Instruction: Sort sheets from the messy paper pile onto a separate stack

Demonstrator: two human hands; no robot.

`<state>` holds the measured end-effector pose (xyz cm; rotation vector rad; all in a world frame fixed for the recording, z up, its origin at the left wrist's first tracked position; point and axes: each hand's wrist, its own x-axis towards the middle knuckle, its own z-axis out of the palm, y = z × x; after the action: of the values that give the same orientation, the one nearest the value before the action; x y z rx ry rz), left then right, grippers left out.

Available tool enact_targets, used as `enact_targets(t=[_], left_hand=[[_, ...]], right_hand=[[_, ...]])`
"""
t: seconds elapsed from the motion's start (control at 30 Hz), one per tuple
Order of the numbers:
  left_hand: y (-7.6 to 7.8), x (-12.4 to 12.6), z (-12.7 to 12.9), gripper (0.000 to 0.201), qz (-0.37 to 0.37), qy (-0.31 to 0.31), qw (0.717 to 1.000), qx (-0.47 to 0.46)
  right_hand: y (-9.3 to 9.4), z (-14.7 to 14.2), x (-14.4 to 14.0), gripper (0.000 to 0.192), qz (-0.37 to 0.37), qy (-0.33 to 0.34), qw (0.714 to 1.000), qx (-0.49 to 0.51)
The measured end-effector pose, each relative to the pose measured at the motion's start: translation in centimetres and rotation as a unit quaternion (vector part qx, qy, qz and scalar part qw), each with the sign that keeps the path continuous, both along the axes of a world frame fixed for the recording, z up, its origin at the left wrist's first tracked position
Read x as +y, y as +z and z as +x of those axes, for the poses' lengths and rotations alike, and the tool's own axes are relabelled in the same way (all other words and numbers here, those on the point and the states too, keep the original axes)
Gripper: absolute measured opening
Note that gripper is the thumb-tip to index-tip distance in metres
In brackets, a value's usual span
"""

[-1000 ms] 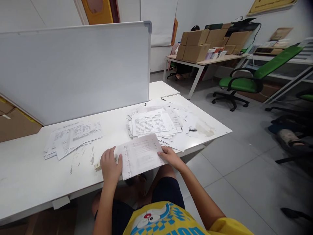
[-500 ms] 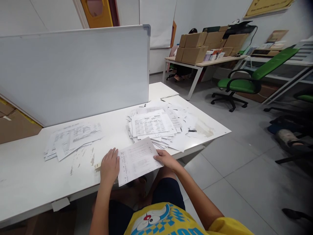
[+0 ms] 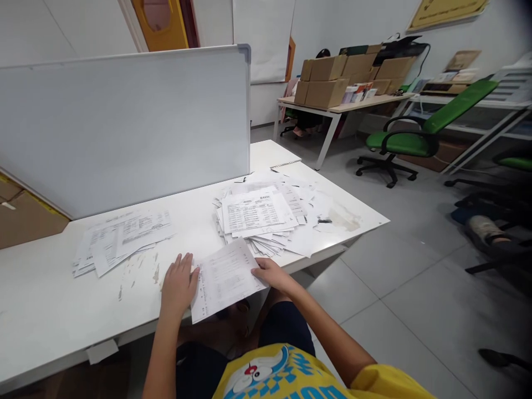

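A printed sheet of paper [image 3: 224, 277] lies at the near edge of the white table [image 3: 50, 310], overhanging it a little. My left hand [image 3: 178, 285] lies flat on the table with fingers spread, touching the sheet's left edge. My right hand [image 3: 270, 273] pinches the sheet's right edge. Just beyond the sheet sits a large loose pile of printed papers [image 3: 261, 213]. A smaller, flatter stack of papers [image 3: 122, 238] lies to the left.
A whiteboard [image 3: 124, 122] stands along the back of the table. To the right are grey floor tiles, a green office chair [image 3: 419, 138] and a far table with cardboard boxes [image 3: 328, 83]. A person sits behind those boxes. A small black object [image 3: 326, 221] lies by the pile.
The sheet and both hands have slid left and toward me along the table edge. The sheet has tilted slightly, and the view shifted a little.
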<state>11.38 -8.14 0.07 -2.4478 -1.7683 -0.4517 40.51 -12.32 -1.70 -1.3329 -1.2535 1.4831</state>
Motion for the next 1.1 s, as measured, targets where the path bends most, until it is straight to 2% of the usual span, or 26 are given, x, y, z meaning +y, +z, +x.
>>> enact_targets(t=[0.37,0.6,0.9,1.0,1.1], left_hand=[[-1.2,-0.3,1.2,0.054,0.032,0.005,0.998,0.05],[-0.9,-0.3,1.3,0.056,0.031,0.011,0.999,0.027],[-0.8,-0.4,1.4,0.053,0.033,0.016,0.999,0.021],[-0.6,-0.6,1.4,0.052,0.029,0.03,0.999,0.019],[-0.3,-0.6,1.4,0.05,0.025,0.044,0.999,0.01]], right_hand=[[0.2,-1.0,0.1,0.035,-0.012,-0.003,0.999,0.034],[0.1,-1.0,-0.4,0.034,-0.005,-0.021,0.999,0.048],[-0.6,-0.9,-0.2,0.036,0.009,-0.007,0.999,0.042],[-0.6,-0.8,-0.1,0.035,0.024,-0.016,1.0,0.01],[0.3,0.7,0.0,0.033,0.061,-0.046,0.996,-0.048]])
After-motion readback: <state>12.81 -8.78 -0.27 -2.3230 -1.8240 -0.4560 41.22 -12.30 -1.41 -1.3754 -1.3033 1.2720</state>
